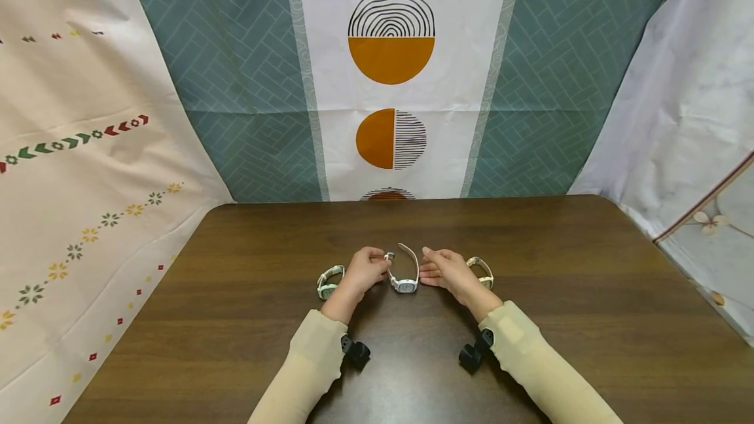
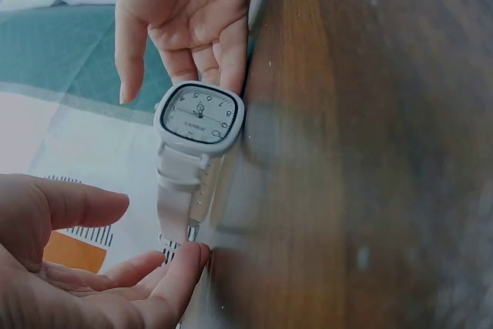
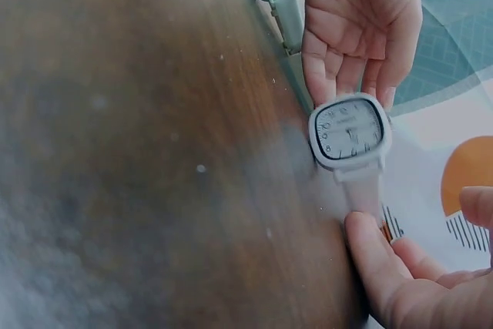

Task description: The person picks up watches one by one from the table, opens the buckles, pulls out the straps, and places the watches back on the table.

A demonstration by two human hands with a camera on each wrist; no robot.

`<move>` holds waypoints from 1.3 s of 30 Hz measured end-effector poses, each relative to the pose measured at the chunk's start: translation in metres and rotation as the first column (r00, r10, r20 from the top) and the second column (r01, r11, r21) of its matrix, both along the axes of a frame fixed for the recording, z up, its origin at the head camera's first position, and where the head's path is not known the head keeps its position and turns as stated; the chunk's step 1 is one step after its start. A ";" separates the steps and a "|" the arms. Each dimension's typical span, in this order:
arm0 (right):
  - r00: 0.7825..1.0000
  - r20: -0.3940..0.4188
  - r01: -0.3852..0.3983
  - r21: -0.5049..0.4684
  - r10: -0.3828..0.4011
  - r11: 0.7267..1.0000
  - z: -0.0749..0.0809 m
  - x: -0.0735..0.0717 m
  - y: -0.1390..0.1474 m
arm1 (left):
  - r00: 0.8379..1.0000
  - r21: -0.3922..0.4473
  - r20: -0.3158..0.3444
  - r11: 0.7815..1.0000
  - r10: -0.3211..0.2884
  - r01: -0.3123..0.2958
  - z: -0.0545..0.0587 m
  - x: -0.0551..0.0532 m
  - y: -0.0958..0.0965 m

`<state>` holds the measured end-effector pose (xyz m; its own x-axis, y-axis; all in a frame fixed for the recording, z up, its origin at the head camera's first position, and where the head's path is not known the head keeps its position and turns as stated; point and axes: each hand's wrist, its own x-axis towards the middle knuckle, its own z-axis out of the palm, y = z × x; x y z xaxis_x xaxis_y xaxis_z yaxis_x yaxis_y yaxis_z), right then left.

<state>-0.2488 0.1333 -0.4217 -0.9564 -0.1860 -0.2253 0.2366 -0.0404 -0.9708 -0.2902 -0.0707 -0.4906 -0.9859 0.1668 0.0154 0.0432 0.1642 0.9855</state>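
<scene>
A white wristwatch (image 1: pixel 406 286) stands on its edge on the brown table, dial toward the person, strap unfastened and curving away. My left hand (image 1: pixel 364 272) is on its left, fingertips at the buckle end of the strap; in the left wrist view that hand (image 2: pixel 85 267) has its thumb apart from the fingers. On the other side, my right hand (image 1: pixel 450 275) has extended fingers beside the strap. The right wrist view shows its fingers (image 3: pixel 373 260) by the white strap, thumb spread away. Both palms face the watch (image 3: pixel 350 132).
A pale green watch (image 1: pixel 327 285) stands left of the left hand, partly behind the wrist. A cream-coloured watch (image 1: pixel 485 273) stands beyond the right wrist, partly covered. The wooden table (image 1: pixel 247 345) ends at a patterned cloth backdrop (image 1: pixel 253 84).
</scene>
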 end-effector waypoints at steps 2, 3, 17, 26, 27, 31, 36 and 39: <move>1.000 -0.007 -0.007 0.011 0.007 1.000 0.000 0.000 0.000 | 0.999 -0.015 0.035 1.000 0.006 -0.005 0.024 0.013 0.003; 1.000 -0.008 -0.008 0.015 0.008 1.000 0.000 0.000 0.000 | 0.999 -0.025 0.039 1.000 0.016 -0.015 0.036 0.021 0.005; 1.000 -0.015 -0.025 0.051 0.026 0.998 0.002 0.001 -0.003 | 0.990 -0.137 0.104 0.988 0.092 -0.078 0.085 0.051 0.010; 0.999 -0.031 0.045 0.047 -0.044 0.998 0.007 0.003 0.001 | 0.991 -0.147 0.114 0.987 0.077 -0.059 0.087 0.049 0.010; 0.997 -0.039 0.065 0.042 -0.063 0.997 0.009 0.003 0.002 | 0.991 -0.144 0.115 0.988 0.071 -0.055 0.088 0.049 0.010; 0.991 -0.081 0.111 0.013 -0.109 0.994 0.016 0.005 0.002 | 0.991 -0.125 0.114 0.990 0.073 -0.059 0.095 0.050 0.008; 0.988 -0.112 0.107 0.010 -0.105 0.994 0.027 0.006 -0.004 | 0.992 -0.087 0.091 0.993 0.085 -0.077 0.105 0.052 0.000; 0.988 -0.135 0.081 0.044 -0.074 0.996 0.036 0.005 -0.011 | 0.989 -0.059 0.104 0.994 0.102 -0.096 0.113 0.052 -0.007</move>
